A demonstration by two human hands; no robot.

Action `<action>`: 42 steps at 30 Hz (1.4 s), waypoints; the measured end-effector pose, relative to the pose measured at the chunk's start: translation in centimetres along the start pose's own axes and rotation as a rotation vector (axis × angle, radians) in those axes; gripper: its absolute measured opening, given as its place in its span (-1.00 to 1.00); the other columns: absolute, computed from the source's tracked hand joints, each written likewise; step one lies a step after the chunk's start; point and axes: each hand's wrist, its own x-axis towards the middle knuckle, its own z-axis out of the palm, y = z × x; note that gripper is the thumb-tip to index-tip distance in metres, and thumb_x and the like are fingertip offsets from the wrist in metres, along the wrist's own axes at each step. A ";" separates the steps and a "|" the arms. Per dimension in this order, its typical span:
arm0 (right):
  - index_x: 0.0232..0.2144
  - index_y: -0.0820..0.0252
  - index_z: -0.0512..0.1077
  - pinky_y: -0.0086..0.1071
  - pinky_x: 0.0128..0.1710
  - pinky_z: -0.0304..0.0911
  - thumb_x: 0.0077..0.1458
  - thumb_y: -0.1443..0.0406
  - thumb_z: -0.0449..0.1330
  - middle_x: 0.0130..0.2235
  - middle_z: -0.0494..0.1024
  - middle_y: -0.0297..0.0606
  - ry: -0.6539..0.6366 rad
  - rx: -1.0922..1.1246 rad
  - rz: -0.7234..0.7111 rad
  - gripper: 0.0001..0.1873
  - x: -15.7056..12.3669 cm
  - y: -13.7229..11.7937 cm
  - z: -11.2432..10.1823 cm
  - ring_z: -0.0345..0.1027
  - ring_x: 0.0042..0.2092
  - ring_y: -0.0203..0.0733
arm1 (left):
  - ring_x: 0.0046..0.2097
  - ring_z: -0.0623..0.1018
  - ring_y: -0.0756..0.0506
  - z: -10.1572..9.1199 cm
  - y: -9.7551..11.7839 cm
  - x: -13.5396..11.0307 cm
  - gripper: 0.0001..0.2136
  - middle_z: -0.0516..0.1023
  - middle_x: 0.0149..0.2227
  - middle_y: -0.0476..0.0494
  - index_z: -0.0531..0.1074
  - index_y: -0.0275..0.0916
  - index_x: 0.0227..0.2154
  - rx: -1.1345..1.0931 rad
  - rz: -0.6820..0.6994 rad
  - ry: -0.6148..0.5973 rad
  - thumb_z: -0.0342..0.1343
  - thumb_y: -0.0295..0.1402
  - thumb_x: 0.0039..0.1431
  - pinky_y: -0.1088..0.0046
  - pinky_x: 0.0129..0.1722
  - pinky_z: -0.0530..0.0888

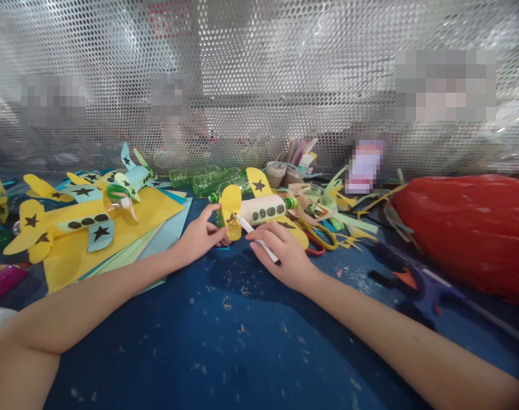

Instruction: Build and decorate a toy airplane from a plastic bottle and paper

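A toy airplane (265,205), built from a plastic bottle wrapped in pale paper, lies in front of me with yellow wings and black round windows. My left hand (205,233) grips its tail end, fingers closed around the edge of the yellow tail piece (231,196). A white marker (259,239) is pinched in my right hand (285,253), its tip on an outlined, partly filled black star on that tail piece. The upper wing (259,183) bears a solid black star. The bottle's green neck (291,203) points right.
Finished-looking paper airplanes (77,219) lie at left on yellow sheets (152,208). Green bottles (219,179), paper scraps (331,199) and yellow-handled scissors (327,239) sit behind. A blue glue gun (434,287) and red plastic bag (468,228) are right. A perforated metal screen (259,68) stands behind.
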 end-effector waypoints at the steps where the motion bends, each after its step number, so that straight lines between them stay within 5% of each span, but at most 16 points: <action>1: -0.20 0.17 0.39 -0.25 -0.24 0.33 0.25 0.32 0.04 -0.24 0.50 -0.16 -0.001 0.002 -0.001 -0.86 0.0 0.0 0.0 0.40 -0.21 -0.15 | -0.41 0.63 -0.07 0.0 0.0 0.0 -0.51 0.62 -0.46 -0.06 0.08 -0.29 0.16 0.002 0.002 0.002 0.08 -0.43 0.20 0.47 -0.39 0.55; 42: -0.22 0.16 0.41 -0.23 -0.21 0.33 0.24 0.30 0.04 -0.25 0.47 -0.16 -0.076 -0.034 -0.012 -0.84 0.1 0.0 0.0 0.37 -0.22 -0.14 | -0.39 0.63 -0.09 -0.1 -0.3 -0.1 -0.49 0.63 -0.45 -0.06 0.08 -0.24 0.16 0.029 0.007 -0.002 0.12 -0.35 0.21 0.41 -0.34 0.55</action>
